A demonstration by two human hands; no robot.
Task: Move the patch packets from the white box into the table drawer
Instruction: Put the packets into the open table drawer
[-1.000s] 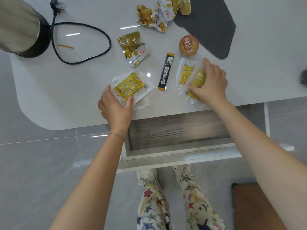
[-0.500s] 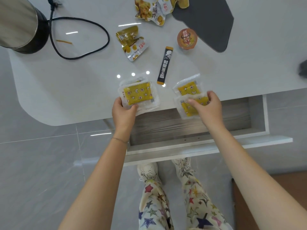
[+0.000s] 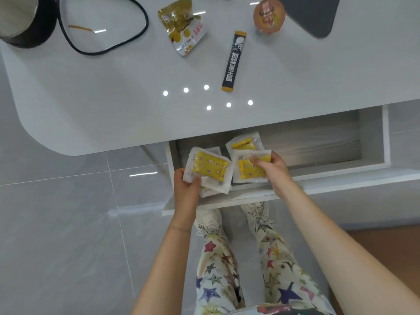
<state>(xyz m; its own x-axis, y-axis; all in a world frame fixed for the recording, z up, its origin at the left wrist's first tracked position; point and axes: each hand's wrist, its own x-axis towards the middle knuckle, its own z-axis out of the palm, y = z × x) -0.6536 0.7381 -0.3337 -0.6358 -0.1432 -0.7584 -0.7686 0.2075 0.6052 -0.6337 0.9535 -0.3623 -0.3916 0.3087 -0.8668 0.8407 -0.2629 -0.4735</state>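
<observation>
The table drawer point(image 3: 372, 142) stands pulled out below the white tabletop, its wood-grain floor showing. My left hand point(image 3: 187, 184) grips a small stack of clear patch packets with yellow patches point(image 3: 210, 168) at their lower left corner, over the drawer's left end. My right hand point(image 3: 272, 167) pinches another yellow patch packet point(image 3: 246, 171) beside them. A further packet point(image 3: 244, 143) lies behind it, partly under the table edge. No white box is in view.
On the white tabletop point(image 3: 113, 98) lie a black stick sachet point(image 3: 234, 61), a gold snack pouch point(image 3: 183, 26), a round orange lid point(image 3: 269, 15), a dark grey mat point(image 3: 313, 14), and a kettle point(image 3: 20, 19) with its black cord point(image 3: 106, 48). Grey tiled floor lies below.
Both hands have drawn the packets off the tabletop's front edge and down over the open drawer. The view has tilted downward and closer.
</observation>
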